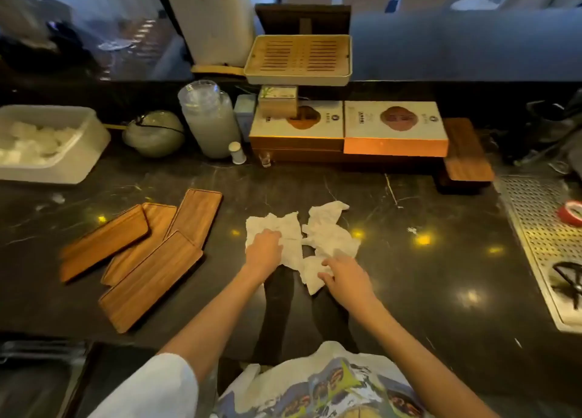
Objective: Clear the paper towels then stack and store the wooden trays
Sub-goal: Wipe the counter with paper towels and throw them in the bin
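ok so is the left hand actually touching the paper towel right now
Touching. The head view shows the left hand pressed flat on the left paper towel, fingers bunching the sheet against the dark counter.

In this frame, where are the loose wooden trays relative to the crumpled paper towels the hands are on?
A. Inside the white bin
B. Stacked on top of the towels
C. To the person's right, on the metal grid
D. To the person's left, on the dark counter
D: four wooden trays lie overlapping on the dark counter, left of the paper towels under both hands.
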Available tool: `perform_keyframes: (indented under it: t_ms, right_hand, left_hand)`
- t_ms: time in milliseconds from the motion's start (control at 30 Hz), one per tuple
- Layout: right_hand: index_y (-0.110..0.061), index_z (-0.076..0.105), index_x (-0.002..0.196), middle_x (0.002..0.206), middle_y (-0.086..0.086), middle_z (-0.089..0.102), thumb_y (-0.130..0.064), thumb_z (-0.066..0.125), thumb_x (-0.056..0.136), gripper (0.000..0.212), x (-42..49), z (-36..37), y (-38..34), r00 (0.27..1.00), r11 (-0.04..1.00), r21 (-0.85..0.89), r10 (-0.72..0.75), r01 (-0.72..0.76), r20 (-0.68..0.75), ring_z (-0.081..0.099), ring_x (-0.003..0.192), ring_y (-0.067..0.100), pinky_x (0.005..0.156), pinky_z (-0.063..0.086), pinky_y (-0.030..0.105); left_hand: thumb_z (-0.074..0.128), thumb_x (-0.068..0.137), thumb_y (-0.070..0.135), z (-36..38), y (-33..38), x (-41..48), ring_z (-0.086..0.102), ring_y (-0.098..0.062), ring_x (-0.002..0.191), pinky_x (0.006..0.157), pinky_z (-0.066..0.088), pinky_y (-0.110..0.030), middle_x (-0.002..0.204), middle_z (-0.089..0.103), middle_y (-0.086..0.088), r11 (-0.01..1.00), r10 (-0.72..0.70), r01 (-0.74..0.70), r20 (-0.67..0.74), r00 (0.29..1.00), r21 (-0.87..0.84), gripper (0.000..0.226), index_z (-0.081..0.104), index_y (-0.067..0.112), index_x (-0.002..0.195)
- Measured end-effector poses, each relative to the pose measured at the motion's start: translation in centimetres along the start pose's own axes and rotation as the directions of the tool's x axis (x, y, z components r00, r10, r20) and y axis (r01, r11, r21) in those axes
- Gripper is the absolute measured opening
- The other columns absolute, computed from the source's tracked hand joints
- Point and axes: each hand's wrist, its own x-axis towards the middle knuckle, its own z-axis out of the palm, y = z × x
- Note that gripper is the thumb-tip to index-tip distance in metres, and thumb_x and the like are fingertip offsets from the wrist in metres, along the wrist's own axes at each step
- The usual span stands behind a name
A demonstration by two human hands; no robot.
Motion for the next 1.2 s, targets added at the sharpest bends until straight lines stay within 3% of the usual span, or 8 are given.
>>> perform_keyframes:
  t_ms: [167,433,633,733,867,967,1067,1200]
  right_hand:
    - [-0.014,0.047,0.133,0.134,0.010,0.054,-0.029,0.053,0.096,0.041,3.2,2.5,-0.2,0.990,0.960,-0.266,-0.059,0.092,0.131,0.046,0.125,0.027,0.101,0.040,0.035]
    - [-0.014,0.046,0.132,0.134,0.008,0.053,-0.018,0.041,0.100,0.032,4.1,3.4,1.9,0.993,0.983,-0.161,-0.076,0.090,0.090,0.047,0.124,0.024,0.102,0.039,0.033]
    - [-0.015,0.058,0.121,0.120,0.005,0.059,-0.020,0.052,0.095,0.028,2.2,2.8,2.6,0.970,0.963,0.134,-0.222,0.234,-0.096,0.050,0.112,0.021,0.095,0.044,0.032]
    - [-0.014,0.062,0.113,0.110,0.001,0.057,-0.018,0.053,0.094,0.022,0.7,1.0,2.7,0.981,0.874,0.450,-0.128,0.180,-0.142,0.049,0.101,0.014,0.088,0.044,0.026]
    - [-0.017,0.062,0.111,0.113,0.001,0.061,-0.012,0.049,0.098,0.020,-1.4,-1.5,2.3,0.993,0.513,0.857,0.119,-0.052,-0.011,0.060,0.107,0.011,0.082,0.050,0.017]
    - [-0.018,0.059,0.126,0.127,0.005,0.062,-0.018,0.047,0.101,0.028,-2.8,-2.6,2.0,0.985,0.143,0.984,0.154,-0.102,0.079,0.063,0.115,0.022,0.092,0.056,0.041]
    - [-0.025,0.047,0.141,0.136,0.000,0.059,-0.025,0.043,0.102,0.039,-3.5,-2.4,2.2,0.970,-0.220,0.965,0.163,-0.145,0.183,0.058,0.123,0.025,0.100,0.048,0.054]
    - [-0.016,0.053,0.136,0.129,0.010,0.065,-0.016,0.047,0.096,0.040,-4.1,-1.7,2.2,0.943,-0.648,0.733,0.070,-0.205,0.326,0.063,0.117,0.030,0.094,0.055,0.044]
  left_hand:
    - [0.050,0.096,0.015,1.2,0.6,1.9,0.053,-0.026,0.110,0.093,0.050,-0.039,0.123,0.054,-0.010,0.996,-0.077,0.074,0.035,0.996,0.055,0.021,0.060,0.012,0.114]
    - [0.047,0.094,0.006,2.7,-0.4,2.3,0.053,-0.025,0.095,0.078,0.048,-0.037,0.104,0.057,-0.009,0.995,-0.061,0.063,-0.025,0.998,0.081,0.009,0.054,0.010,0.096]
    - [0.049,0.093,0.004,2.0,-2.0,1.8,0.051,-0.022,0.104,0.086,0.048,-0.032,0.114,0.050,-0.006,0.989,-0.088,0.078,-0.083,0.993,-0.123,0.034,0.049,0.019,0.123]
    - [0.054,0.090,0.006,1.0,-2.7,1.0,0.046,-0.016,0.097,0.085,0.042,-0.025,0.110,0.044,-0.004,0.979,-0.087,0.044,-0.216,0.972,-0.200,0.034,0.056,0.016,0.123]
    - [0.056,0.088,0.003,-0.1,-2.4,-0.4,0.044,-0.007,0.082,0.083,0.045,-0.024,0.105,0.034,0.002,0.929,-0.188,0.057,-0.334,0.924,-0.365,0.017,0.063,0.013,0.099]
    - [0.058,0.089,0.006,-0.3,-1.9,-2.1,0.047,-0.006,0.091,0.087,0.042,-0.021,0.116,0.036,0.003,0.875,-0.234,0.056,-0.318,0.919,-0.482,0.012,0.059,0.017,0.094]
    - [0.056,0.090,0.012,-0.1,-2.2,-4.2,0.051,-0.009,0.092,0.079,0.047,-0.021,0.111,0.045,0.002,0.821,-0.279,0.074,-0.286,0.917,-0.566,0.005,0.055,0.015,0.094]
    - [0.057,0.091,0.016,0.5,-3.2,-6.9,0.056,-0.014,0.084,0.064,0.048,-0.025,0.094,0.053,0.001,0.746,-0.344,0.125,-0.217,0.913,-0.654,0.010,0.047,0.017,0.092]
